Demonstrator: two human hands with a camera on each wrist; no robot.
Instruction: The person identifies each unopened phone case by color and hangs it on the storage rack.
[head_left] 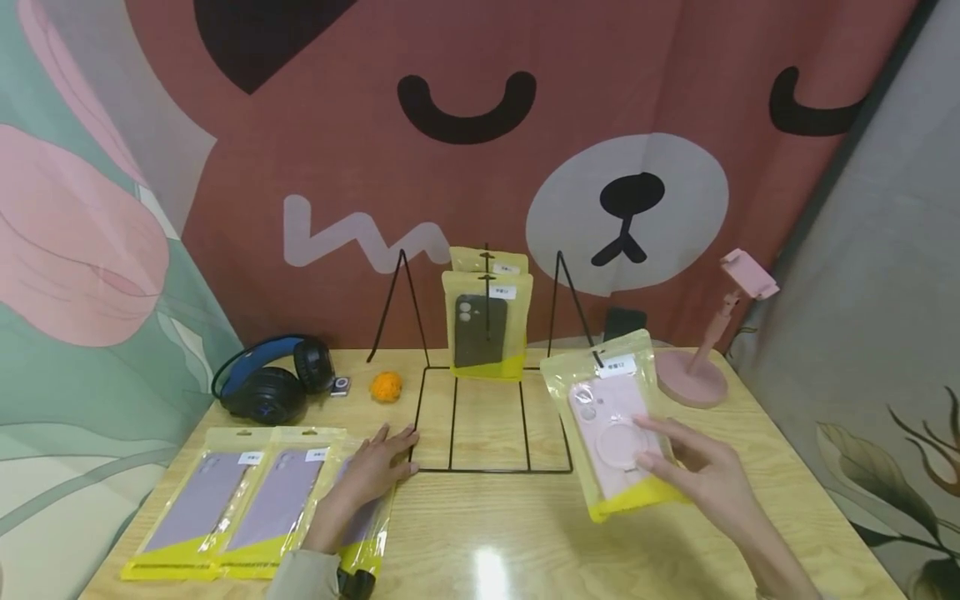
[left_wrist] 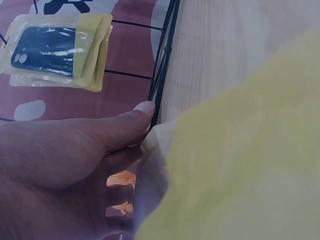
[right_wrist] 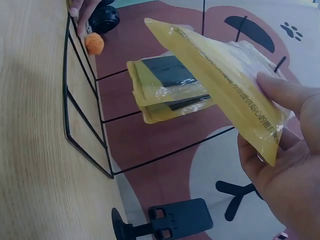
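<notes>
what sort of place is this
Probably a tabletop set up like a small shop display: a black wire rack with bagged dark phone cases hanging on it, on a wooden table before a cartoon-face curtain.

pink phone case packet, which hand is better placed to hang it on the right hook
Right, most likely: the right hand holds the pink phone case packet, its top by the right hook. The left hand is across at the rack's left side, over a purple packet.

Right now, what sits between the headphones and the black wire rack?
In the head view, a small square item and an orange ball lie between the headphones and the rack.
</notes>
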